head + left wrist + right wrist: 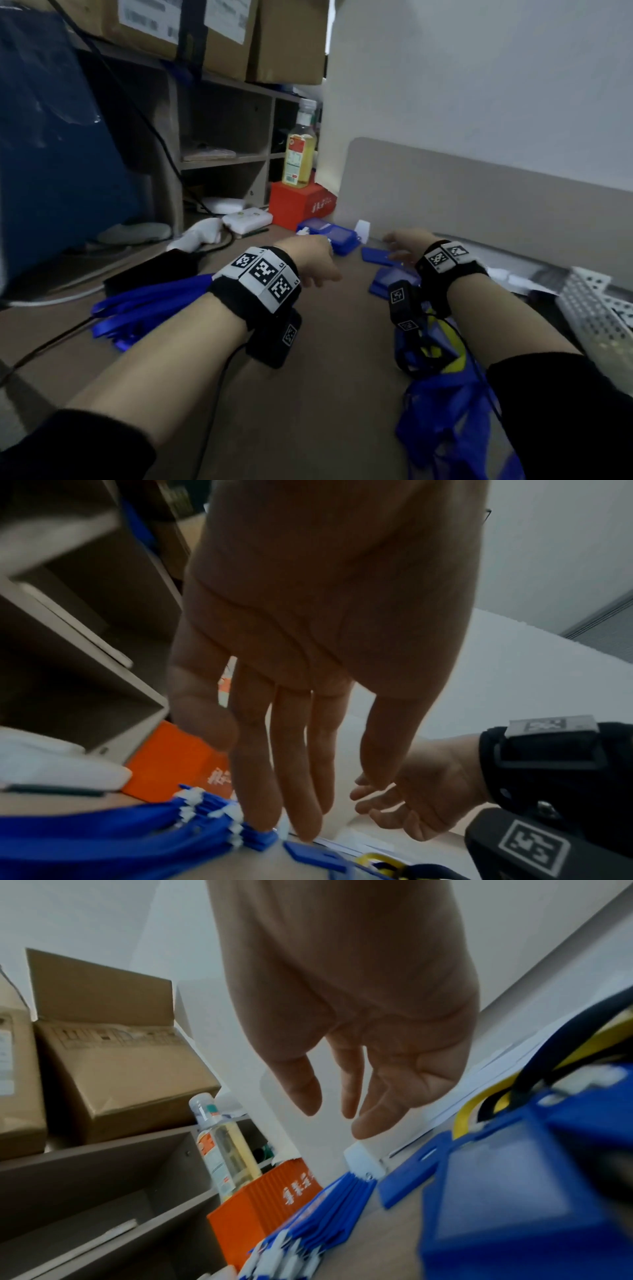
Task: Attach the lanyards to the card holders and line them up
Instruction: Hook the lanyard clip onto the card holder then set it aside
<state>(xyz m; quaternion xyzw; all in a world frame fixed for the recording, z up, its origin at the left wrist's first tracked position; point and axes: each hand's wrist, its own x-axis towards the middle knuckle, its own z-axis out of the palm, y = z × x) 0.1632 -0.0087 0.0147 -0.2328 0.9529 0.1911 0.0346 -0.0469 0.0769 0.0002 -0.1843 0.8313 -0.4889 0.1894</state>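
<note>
Blue card holders (378,255) lay just beyond both hands' fingertips.
Left hand (308,255) and right hand (406,245) reached out, fingers loosely spread, holding nothing, likely to pick one.

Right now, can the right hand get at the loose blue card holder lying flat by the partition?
Probably yes. The right hand hangs open just above that card holder, empty, with nothing between them; the left hand sits off to the side.

Brown cardboard boxes (212,31) sit atop a grey-brown wooden shelf unit (222,137). A clear plastic bottle of yellow liquid (299,150) stands on an orange-red box (298,205). White perforated metal bracket (596,315) at right edge.
</note>
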